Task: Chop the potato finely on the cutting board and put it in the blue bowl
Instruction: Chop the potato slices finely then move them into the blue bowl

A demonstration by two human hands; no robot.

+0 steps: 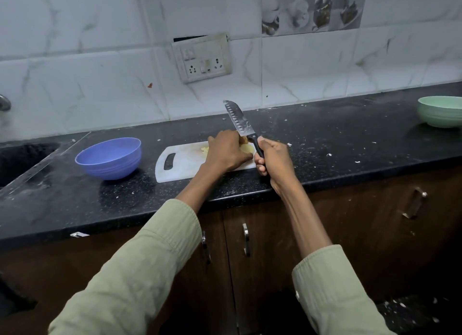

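The person stands at a black counter (325,139) with a white board (182,163) in front of them, its handle slot toward the left. The left hand (226,153) lies over the potato (246,148) on the board, fingers curled down on it and holding it in place; only a pale yellow edge of the potato shows past the knuckles, and a few small cut bits (204,149) lie just left of the hand. The right hand (271,157) is wrapped tight round the black handle of a knife (238,121), whose dimpled blade tilts up and away toward the wall, with its heel near the potato. The blue bowl (109,157) sits on the counter just left of the board, apart from it. A green bowl (440,111) rests far off at the right end. Both sleeves are pale green.
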